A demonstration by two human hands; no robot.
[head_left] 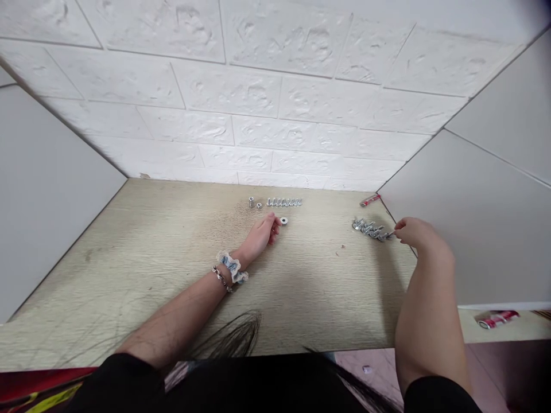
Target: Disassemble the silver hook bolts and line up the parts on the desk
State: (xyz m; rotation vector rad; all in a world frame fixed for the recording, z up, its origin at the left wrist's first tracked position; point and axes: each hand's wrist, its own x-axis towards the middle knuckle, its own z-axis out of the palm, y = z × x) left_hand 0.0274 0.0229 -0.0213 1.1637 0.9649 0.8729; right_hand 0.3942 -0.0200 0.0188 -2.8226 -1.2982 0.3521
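My left hand [260, 234] is over the middle of the wooden surface, fingers curled in. At its fingertips is a round metal washer [283, 221] with a dark hole, apparently gripped along its edge. On the right, my right hand [415, 232] has thumb and fingers pinched at the near end of a slanting row of metal bolts with washers [369, 228]. The end bolt [390, 234] meets these fingertips. Behind my left hand stands a tidy line of small bolts [284, 202]. Left of that line are a nut [259, 205] and an upright bolt [251, 202].
A white brick-patterned wall [253, 132] closes off the back, with pale panels at left [51, 189] and right [486, 223]. One red cylinder [370, 200] lies by the right panel; another [498, 319] is outside it. Tiny crumbs dot the wooden top [318, 287].
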